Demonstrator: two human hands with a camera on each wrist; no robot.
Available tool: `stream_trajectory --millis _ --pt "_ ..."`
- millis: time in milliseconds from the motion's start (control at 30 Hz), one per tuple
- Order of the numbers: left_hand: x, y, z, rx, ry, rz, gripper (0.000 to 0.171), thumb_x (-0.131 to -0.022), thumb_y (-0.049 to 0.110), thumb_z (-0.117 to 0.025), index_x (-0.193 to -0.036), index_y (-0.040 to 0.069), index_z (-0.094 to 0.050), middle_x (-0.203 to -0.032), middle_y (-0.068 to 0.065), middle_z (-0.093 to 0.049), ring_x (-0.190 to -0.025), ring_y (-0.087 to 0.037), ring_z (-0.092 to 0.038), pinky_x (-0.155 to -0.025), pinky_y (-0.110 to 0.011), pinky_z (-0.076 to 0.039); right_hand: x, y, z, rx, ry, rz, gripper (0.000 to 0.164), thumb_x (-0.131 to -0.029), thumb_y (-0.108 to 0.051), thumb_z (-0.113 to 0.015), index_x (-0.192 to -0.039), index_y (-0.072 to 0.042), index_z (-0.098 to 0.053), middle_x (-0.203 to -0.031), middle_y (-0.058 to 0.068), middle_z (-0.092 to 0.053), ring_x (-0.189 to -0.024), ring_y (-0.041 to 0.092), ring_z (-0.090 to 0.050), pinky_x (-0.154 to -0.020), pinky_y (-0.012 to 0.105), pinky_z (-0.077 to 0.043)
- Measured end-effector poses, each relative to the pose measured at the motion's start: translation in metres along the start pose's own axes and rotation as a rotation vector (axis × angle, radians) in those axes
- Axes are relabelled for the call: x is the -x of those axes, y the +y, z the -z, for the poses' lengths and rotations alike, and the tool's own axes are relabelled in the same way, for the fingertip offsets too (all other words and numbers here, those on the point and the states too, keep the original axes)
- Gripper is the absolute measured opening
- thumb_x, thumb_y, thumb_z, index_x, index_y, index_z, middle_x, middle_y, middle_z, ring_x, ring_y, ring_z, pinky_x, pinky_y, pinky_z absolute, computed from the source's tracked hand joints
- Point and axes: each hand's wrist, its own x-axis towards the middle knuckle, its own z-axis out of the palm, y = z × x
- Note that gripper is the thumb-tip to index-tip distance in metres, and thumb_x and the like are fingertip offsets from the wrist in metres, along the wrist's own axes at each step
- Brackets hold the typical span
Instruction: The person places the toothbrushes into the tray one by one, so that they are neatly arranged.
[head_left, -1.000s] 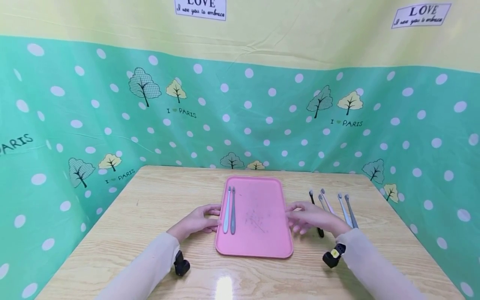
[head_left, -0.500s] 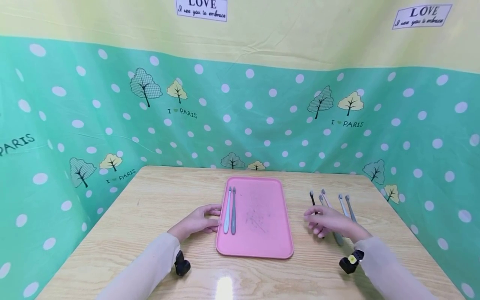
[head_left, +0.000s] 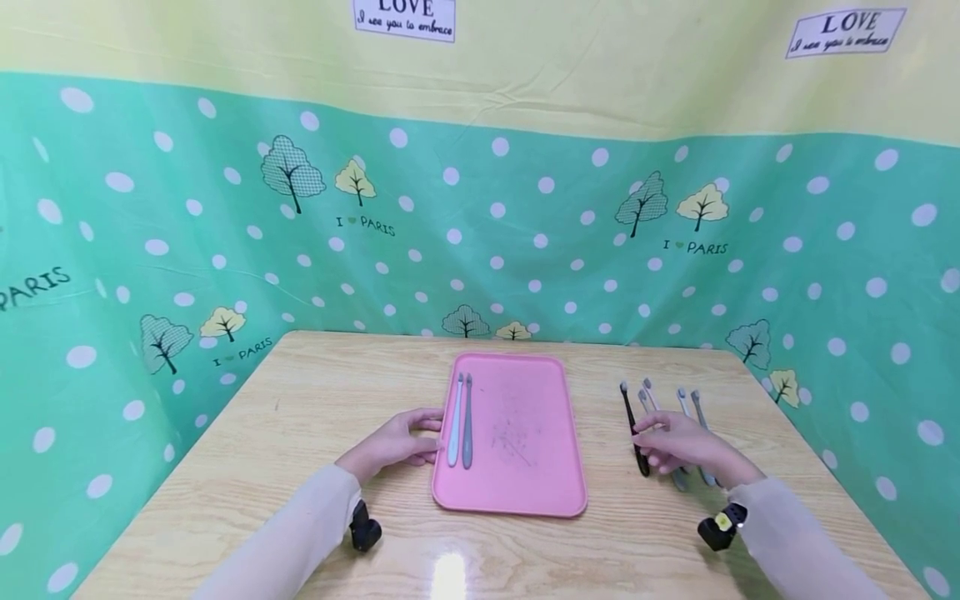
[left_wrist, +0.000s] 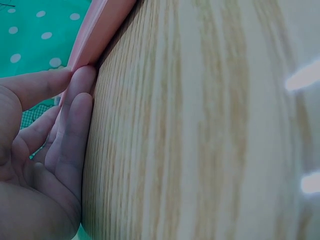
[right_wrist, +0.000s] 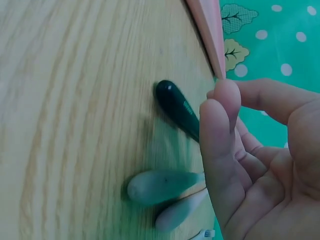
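Observation:
A pink tray [head_left: 525, 467] lies mid-table, bearing a light blue toothbrush [head_left: 454, 433] and a grey toothbrush [head_left: 468, 433] side by side along its left side. My left hand [head_left: 393, 442] grips the tray's left rim, thumb tip on the edge and fingers low beside the table. Over the toothbrushes on the right hovers my right hand [head_left: 686, 442], fingers loosely bent, holding nothing. Nearest its fingertips is a black toothbrush [head_left: 628, 417]. Under the hand lie a grey-green one [right_wrist: 162, 186], a pink one [head_left: 649, 393], a pale blue one [head_left: 683, 401] and a dark grey one [head_left: 699, 407], partly hidden.
The wooden table [head_left: 337, 367] reaches back to a green and yellow curtain [head_left: 540, 233] with dots and trees, which also closes both sides. A black wrist camera [head_left: 363, 529] sits on the left wrist, another camera [head_left: 718, 532] on the right.
My right hand has left the tray's right edge and moved right, over the toothbrushes. The left hand and the tray have stayed in place.

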Motion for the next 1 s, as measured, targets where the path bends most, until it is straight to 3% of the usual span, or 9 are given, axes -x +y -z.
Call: stream_trajectory --millis 533,1000 --pt "-0.0006 -0.0025 -0.0005 -0.004 0.004 0.008 0.068 -0.088 0.012 -0.076 -0.149 0.006 -0.046 -0.128 -0.014 -0.057 -0.081 -0.022 -0.07 -0.072 -0.036 -0.061 0.0022 0.0024 -0.0037 0.2 0.145 -0.089 0.042 -0.093 -0.016 -0.071 -0.122 0.008 -0.052 -0.073 0.01 -0.064 -0.057 0.016 -0.061 -0.047 0.026 -0.053" --pt "-0.0009 -0.002 -0.0009 0.005 -0.001 -0.003 0.068 -0.089 0.011 -0.076 -0.149 0.005 -0.046 -0.126 -0.014 -0.057 -0.079 -0.021 -0.07 -0.07 -0.036 -0.061 -0.002 0.0075 -0.0073 0.254 0.166 -0.112 0.044 -0.091 -0.016 -0.073 -0.123 0.008 -0.053 -0.065 0.009 -0.063 -0.053 0.015 -0.061 -0.045 0.025 -0.051"
